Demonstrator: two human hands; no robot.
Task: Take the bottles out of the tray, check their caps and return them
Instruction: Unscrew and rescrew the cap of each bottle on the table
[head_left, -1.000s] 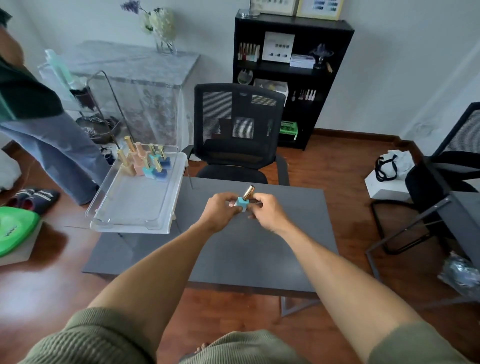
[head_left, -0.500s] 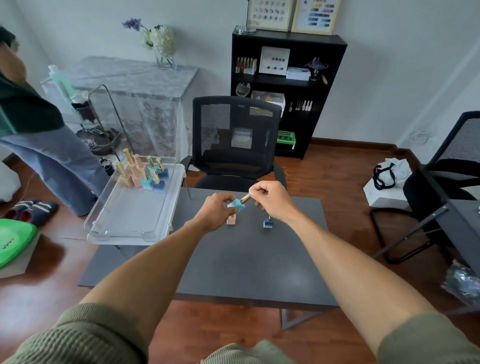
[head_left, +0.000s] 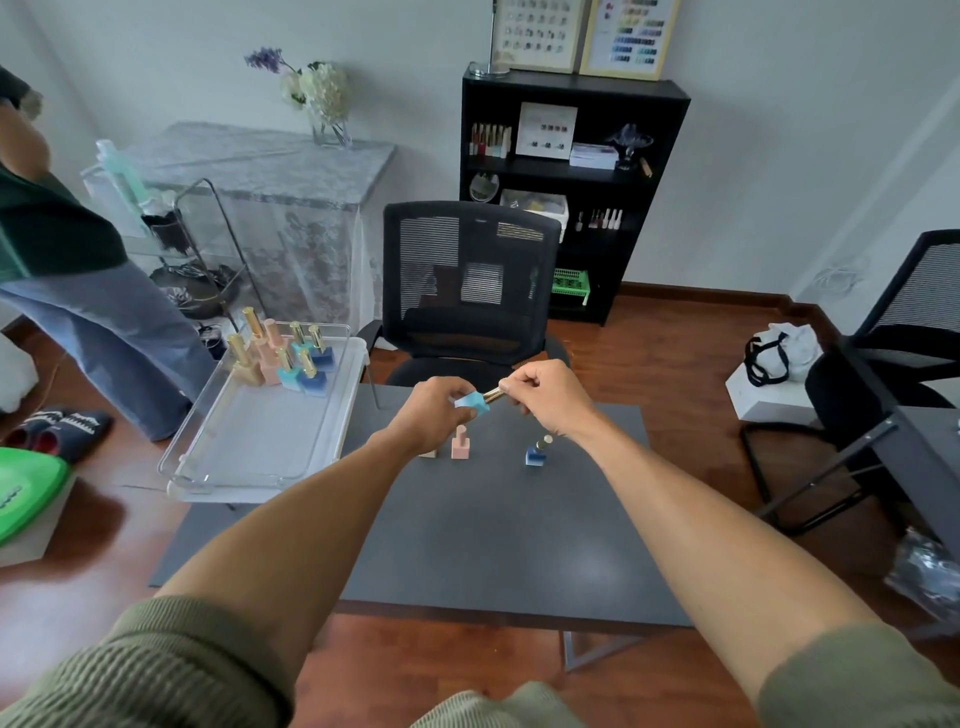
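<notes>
I hold a light-blue bottle (head_left: 474, 404) tilted above the dark table (head_left: 498, 530). My left hand (head_left: 434, 408) grips its square body, and my right hand (head_left: 545, 396) pinches its gold cap (head_left: 493, 396). Under my hands a pink bottle (head_left: 460, 442) and a dark-blue bottle (head_left: 535, 453) stand on the table; a beige one (head_left: 428, 453) is mostly hidden by my left wrist. The clear tray (head_left: 260, 457) at the table's left holds several gold-capped bottles (head_left: 283, 353) bunched at its far end.
A black mesh chair (head_left: 467, 291) stands behind the table, with a black shelf (head_left: 571, 182) further back. Another person (head_left: 78, 291) stands at the left beside the tray. A second chair (head_left: 893, 364) and desk are at the right.
My hands have lifted the light-blue bottle away from me, uncovering the bottles standing on the table. My right hand has slid onto the gold cap.
</notes>
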